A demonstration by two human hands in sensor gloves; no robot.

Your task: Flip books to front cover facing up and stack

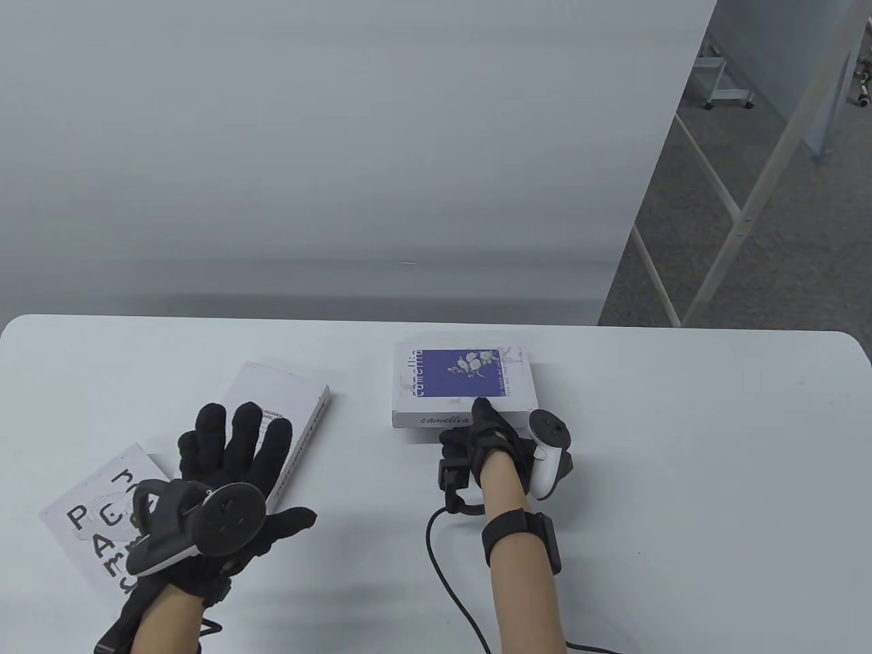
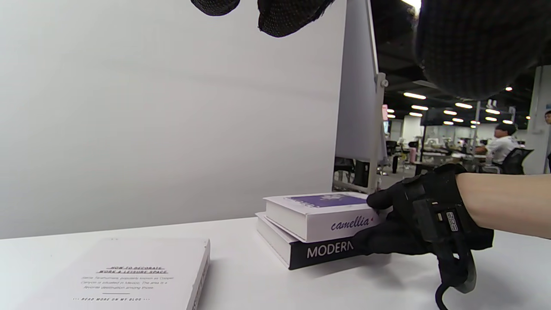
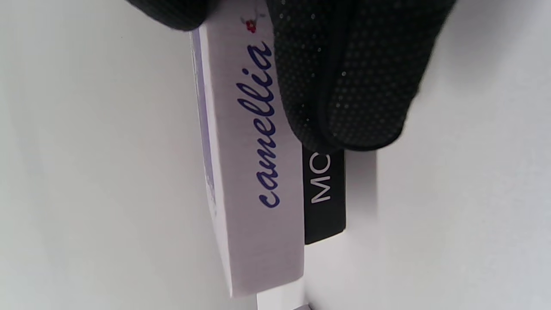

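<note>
A white "camellia" book (image 1: pixel 458 381) with a purple front cover facing up lies on a black-spined "MODERN" book (image 2: pixel 318 252) at the table's middle. My right hand (image 1: pixel 485 436) touches the near spines of this stack, one finger on the top cover edge; it also shows in the left wrist view (image 2: pixel 400 219) and the right wrist view (image 3: pixel 344 86). A white book (image 1: pixel 286 426) with text facing up lies to the left, seen also in the left wrist view (image 2: pixel 137 275). My left hand (image 1: pixel 235 453) hovers over it with fingers spread. A third white book (image 1: pixel 88 518) with large black letters lies at far left.
The white table (image 1: pixel 681 443) ends at a grey partition wall behind. A black cable (image 1: pixel 449 579) runs from my right wrist toward the near edge. Metal frame legs (image 1: pixel 736 225) stand off the table at right.
</note>
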